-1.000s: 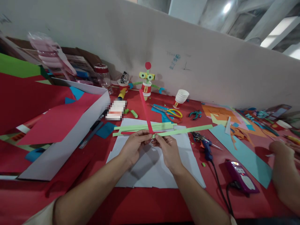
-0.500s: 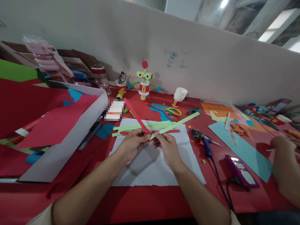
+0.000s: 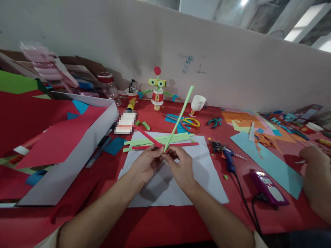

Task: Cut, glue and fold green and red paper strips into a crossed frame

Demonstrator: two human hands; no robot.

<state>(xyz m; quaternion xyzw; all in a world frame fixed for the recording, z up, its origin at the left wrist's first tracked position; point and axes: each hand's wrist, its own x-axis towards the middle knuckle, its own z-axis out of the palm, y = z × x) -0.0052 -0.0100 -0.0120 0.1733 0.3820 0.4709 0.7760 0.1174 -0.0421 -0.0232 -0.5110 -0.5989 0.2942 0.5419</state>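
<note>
Over the white paper sheets (image 3: 165, 196), my left hand (image 3: 144, 164) pinches a red paper strip (image 3: 148, 136) that slants up to the left. My right hand (image 3: 182, 168) is closed on the lower end of a light green paper strip (image 3: 180, 116), which rises steeply to the upper right. The two strips meet at my fingertips, where the fingers partly hide the join. Behind my hands, more light green strips (image 3: 178, 138) and another red strip (image 3: 190, 144) lie on the sheets.
A paper-cup robot figure (image 3: 157, 97) stands at the back beside stacked cups (image 3: 198, 103). Scissors (image 3: 190, 121) and pliers (image 3: 214, 122) lie nearer. To the right are a glue gun (image 3: 229, 160), a purple power strip (image 3: 269, 187) and another person's arm (image 3: 317, 182). A white box (image 3: 69, 162) stands left.
The green strip has swung from a low slant to the right to a steep upright angle. The red strip's far end has dropped lower. My right hand has turned, its fingers curling at the join.
</note>
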